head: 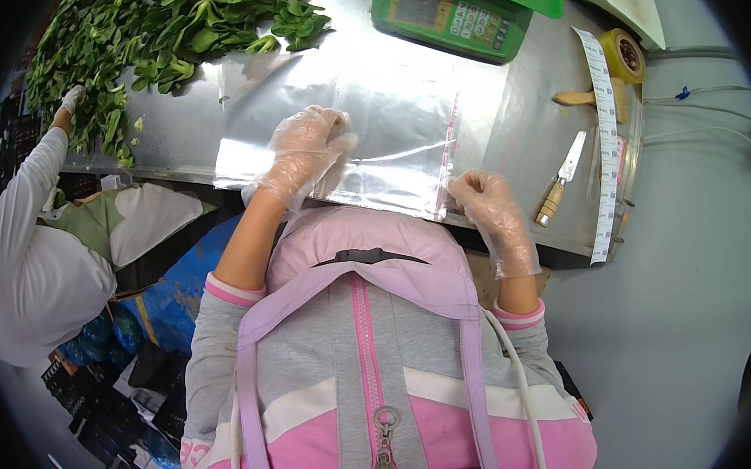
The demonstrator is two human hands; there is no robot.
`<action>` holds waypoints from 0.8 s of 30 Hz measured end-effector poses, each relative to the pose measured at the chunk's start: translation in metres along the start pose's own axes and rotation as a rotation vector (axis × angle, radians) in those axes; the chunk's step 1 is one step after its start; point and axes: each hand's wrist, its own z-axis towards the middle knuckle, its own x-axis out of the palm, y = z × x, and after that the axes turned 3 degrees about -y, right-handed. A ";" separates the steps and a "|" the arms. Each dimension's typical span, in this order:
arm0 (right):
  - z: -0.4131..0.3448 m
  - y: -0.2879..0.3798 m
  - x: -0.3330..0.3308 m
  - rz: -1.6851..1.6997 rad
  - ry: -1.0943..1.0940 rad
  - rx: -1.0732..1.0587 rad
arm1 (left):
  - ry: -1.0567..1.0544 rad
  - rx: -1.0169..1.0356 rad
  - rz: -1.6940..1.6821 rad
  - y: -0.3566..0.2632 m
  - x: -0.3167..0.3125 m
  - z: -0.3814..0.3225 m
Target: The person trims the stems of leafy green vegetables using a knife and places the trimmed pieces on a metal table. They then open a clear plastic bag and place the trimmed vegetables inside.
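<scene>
Clear plastic bags (395, 119) lie flat on the metal table before me, their pink-striped edge towards the right. My left hand (313, 143), in a clear plastic glove, rests on the bags left of their middle with its fingers curled; whether it pinches the film cannot be told. At the striped edge, near its lower end, is my right hand (484, 193), gloved too, thumb and fingertips drawn together; whether film is between them is unclear. Leafy green vegetables (215, 12) are heaped beyond the bags to the left.
A green digital scale (453, 17) stands at the back. To the right lie a knife (560, 181), a wooden-handled brush (577, 98), a strip of printed labels (606, 152) and a yellow tape roll (624, 55). At the left, a co-worker's gloved hand (73, 98) touches the greens.
</scene>
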 end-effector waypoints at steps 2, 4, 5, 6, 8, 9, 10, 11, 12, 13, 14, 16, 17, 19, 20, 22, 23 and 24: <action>-0.005 0.014 0.000 0.111 -0.014 0.016 | -0.017 0.095 -0.012 -0.021 0.000 -0.003; -0.007 0.020 0.003 0.236 -0.004 -0.009 | -0.006 0.218 -0.039 -0.047 -0.005 -0.014; -0.008 0.023 0.004 0.297 0.002 -0.022 | 0.014 0.293 -0.061 -0.061 -0.010 -0.022; -0.009 0.026 0.005 0.314 0.003 -0.036 | 0.037 0.374 -0.083 -0.073 -0.012 -0.026; -0.009 0.033 0.006 0.336 0.013 -0.065 | 0.147 0.409 -0.055 -0.088 -0.011 -0.029; -0.008 0.032 0.006 0.299 -0.015 -0.077 | 0.201 0.425 -0.040 -0.093 -0.011 -0.029; -0.005 0.029 0.007 0.262 -0.042 -0.090 | 0.251 0.438 0.005 -0.098 -0.010 -0.028; -0.003 0.027 0.007 0.225 -0.071 -0.102 | 0.268 0.438 0.063 -0.097 -0.002 -0.025; 0.001 0.025 0.003 -0.002 -0.094 -0.088 | 0.285 0.438 0.120 -0.096 0.008 -0.022; 0.004 0.022 -0.002 -0.229 -0.116 -0.075 | 0.303 0.437 0.178 -0.094 0.015 -0.019; 0.007 0.021 -0.004 -0.456 -0.137 -0.061 | 0.291 0.434 0.182 -0.090 0.020 -0.019; 0.005 0.012 -0.001 -0.440 -0.066 -0.041 | 0.277 0.439 0.189 -0.089 0.022 -0.017; 0.005 0.007 0.001 -0.433 -0.031 -0.032 | 0.281 0.436 0.185 -0.089 0.022 -0.016; 0.006 -0.007 0.008 -0.325 -0.082 -0.103 | 0.290 0.427 0.177 -0.089 0.022 -0.015; 0.006 -0.011 0.010 -0.272 -0.108 -0.138 | 0.293 0.436 0.185 -0.088 0.022 -0.015; 0.005 -0.008 0.012 -0.214 -0.108 -0.088 | 0.297 0.449 0.204 -0.087 0.022 -0.016; 0.004 -0.006 0.012 -0.185 -0.108 -0.064 | 0.305 0.447 0.216 -0.087 0.021 -0.016; 0.003 -0.002 0.011 -0.201 -0.103 -0.084 | 0.312 0.446 0.226 -0.088 0.021 -0.016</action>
